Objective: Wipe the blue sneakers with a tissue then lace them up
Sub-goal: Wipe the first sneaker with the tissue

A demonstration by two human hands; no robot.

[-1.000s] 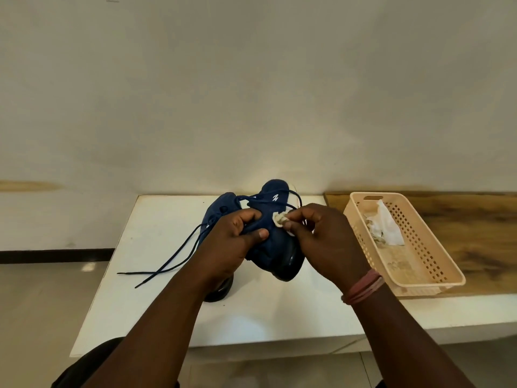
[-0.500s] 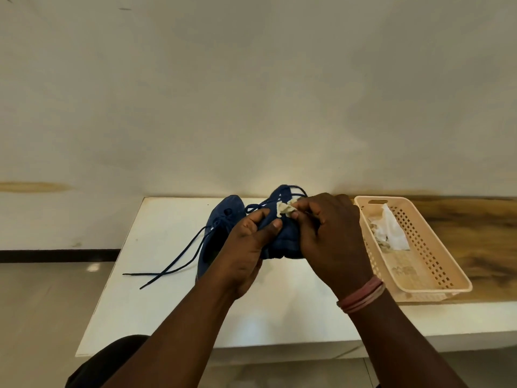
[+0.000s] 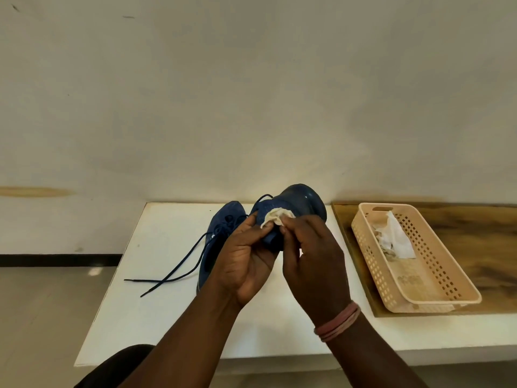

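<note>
While my left hand [image 3: 246, 256] grips one blue sneaker [image 3: 291, 211] raised above the white table [image 3: 156, 247], my right hand [image 3: 310, 256] pinches a crumpled tissue [image 3: 275, 215] against it. I'm mid-wipe; the other sneaker [image 3: 221, 231], laces [image 3: 179, 264] loose, probably comes next.

One dark blue sneaker [image 3: 291, 211] is held up off the white table [image 3: 167, 275], its dark sole end turned away toward the wall. A crumpled, off-white tissue [image 3: 275, 216] is pressed against its blue upper. The second blue sneaker [image 3: 221, 228] lies on the table just left of it, partly hidden, with its dark laces [image 3: 179, 268] undone and trailing loose across the tabletop to the left.
</note>
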